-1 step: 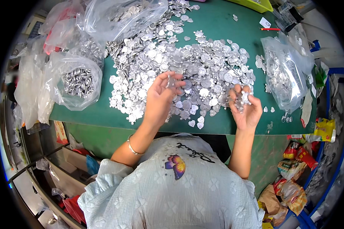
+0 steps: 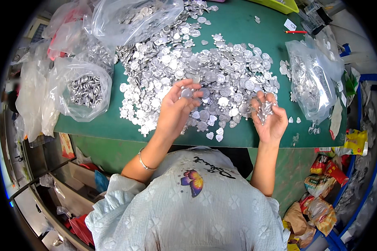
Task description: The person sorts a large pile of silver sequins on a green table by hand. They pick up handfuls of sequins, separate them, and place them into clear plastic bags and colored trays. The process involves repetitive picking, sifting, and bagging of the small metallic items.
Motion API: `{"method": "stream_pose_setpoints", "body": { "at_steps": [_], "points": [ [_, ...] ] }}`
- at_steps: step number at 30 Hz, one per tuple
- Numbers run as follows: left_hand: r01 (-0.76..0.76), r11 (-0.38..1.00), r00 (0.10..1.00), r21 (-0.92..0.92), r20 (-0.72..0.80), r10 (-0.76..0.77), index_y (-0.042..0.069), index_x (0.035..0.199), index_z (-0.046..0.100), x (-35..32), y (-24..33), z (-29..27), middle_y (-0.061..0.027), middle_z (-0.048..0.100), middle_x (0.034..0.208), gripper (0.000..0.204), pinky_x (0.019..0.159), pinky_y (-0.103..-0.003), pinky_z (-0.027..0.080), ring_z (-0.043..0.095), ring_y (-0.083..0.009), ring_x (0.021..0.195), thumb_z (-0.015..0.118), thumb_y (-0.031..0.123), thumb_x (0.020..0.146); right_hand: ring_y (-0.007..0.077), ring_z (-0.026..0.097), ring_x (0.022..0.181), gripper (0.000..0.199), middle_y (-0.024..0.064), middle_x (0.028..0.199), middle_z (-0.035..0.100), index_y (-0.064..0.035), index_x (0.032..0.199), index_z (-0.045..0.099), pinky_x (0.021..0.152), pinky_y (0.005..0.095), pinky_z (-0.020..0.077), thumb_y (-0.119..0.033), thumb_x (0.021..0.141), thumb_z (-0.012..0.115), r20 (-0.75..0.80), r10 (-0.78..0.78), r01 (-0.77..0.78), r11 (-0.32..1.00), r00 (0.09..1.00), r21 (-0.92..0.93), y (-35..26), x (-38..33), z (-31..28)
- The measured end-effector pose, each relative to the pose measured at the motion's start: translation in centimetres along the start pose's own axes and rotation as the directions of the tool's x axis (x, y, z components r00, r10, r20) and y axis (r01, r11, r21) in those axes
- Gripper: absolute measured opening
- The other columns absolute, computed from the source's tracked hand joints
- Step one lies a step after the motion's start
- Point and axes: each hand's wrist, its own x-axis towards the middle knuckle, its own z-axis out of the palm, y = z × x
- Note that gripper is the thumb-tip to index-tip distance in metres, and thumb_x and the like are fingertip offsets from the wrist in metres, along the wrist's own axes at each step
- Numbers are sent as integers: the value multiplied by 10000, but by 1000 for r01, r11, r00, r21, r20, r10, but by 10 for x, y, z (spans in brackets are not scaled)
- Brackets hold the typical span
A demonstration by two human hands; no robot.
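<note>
A wide heap of silvery, coin-like metal charms (image 2: pixel 234 67) lies across the green table (image 2: pixel 238 25). Over its near part, my left hand (image 2: pixel 178 104) has its fingers closed around a round metal charm (image 2: pixel 186 93) with small knobs on its rim. My right hand (image 2: pixel 270 119), palm turned up at the heap's right edge, curls its fingers over several small metal charms (image 2: pixel 265 109). Their exact number and outlines are blurred. A few loose charms (image 2: pixel 210 135) lie near the table's front edge, between my hands.
An open clear bag (image 2: pixel 104 98) of ring-like metal pieces stands at the left. Another clear bag (image 2: pixel 151 35) with coin-like pieces lies at the back. At the right is a filled plastic bag (image 2: pixel 312 83). A red pen (image 2: pixel 296 32) and yellow-green tray (image 2: pixel 276 5) are farther back.
The charm in my left hand has turned and now shows its round face. In my right hand, the fingers and the small charms have shifted slightly; both arms stay in place.
</note>
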Motion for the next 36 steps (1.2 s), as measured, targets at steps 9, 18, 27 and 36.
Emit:
{"method": "stream_pose_setpoints", "body": {
  "at_steps": [9,18,27,36],
  "points": [
    [-402,6,877,915,383,291,26,1001,613,44,13,20,-120,548,811,292,633,-339,453,561,-264,698,687,172,759,282,572,541,346,144,745,596,5,936,574,511,379,451,-267,762,699,-49,-288,-176,-436,957,-883,23,13,20],
    [-326,-52,931,944,330,155,39,973,613,46,26,24,-151,546,910,294,660,-400,473,590,-326,779,697,178,727,370,612,717,358,162,845,615,-3,954,559,591,435,478,-239,732,713,267,-256,59,-610,929,-790,30,12,23],
    [-586,-197,772,786,615,160,27,928,642,58,11,41,-125,496,815,292,659,-390,421,535,-302,767,723,188,698,359,618,695,396,161,845,614,-10,1022,540,559,428,483,-255,751,692,298,-260,91,-594,918,-799,32,7,15],
    [-543,-125,824,830,556,106,6,816,591,74,4,46,-128,531,843,214,670,-370,422,545,-302,787,706,152,710,302,591,579,200,145,775,619,23,932,608,521,370,466,-153,837,601,437,-270,226,-565,858,-793,17,8,4]
  ]
}}
